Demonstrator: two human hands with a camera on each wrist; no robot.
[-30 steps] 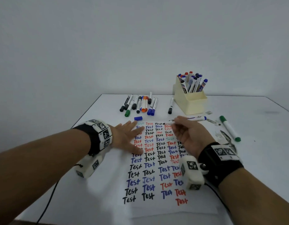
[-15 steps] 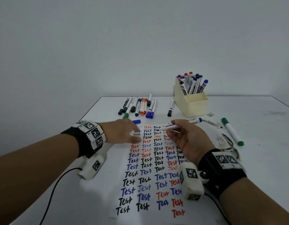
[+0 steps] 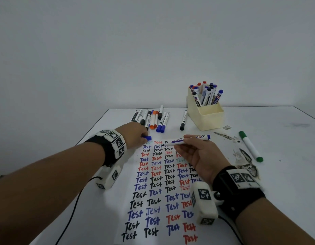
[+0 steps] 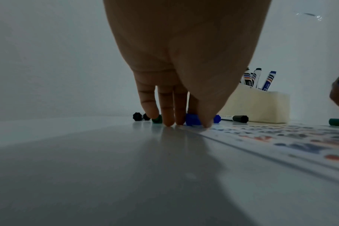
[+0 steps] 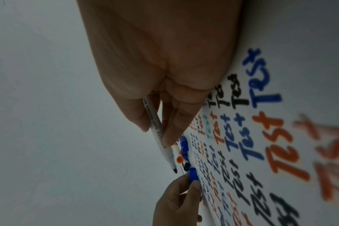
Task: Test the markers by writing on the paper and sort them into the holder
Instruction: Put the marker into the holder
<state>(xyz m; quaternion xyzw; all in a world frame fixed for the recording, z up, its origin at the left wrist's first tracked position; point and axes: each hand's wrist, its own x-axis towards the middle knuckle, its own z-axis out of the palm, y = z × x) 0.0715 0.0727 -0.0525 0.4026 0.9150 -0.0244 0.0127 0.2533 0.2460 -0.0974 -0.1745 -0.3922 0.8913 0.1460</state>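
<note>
Both forearms reach forward, wrists banded. The left hand (image 3: 134, 134), palm down at the far left, pinches a blue cap (image 3: 148, 138). The right hand (image 3: 197, 156) grips an uncapped marker (image 3: 186, 139) level.

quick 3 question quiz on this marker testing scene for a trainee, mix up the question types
1. True or false: the marker in the right hand is capped.
2. What is the left hand pinching? A) blue cap B) green marker C) the paper
3. Fill in: the cream holder stands on the ___ side of the paper.

Key:
1. False, its tip is bare.
2. A
3. far right
</note>
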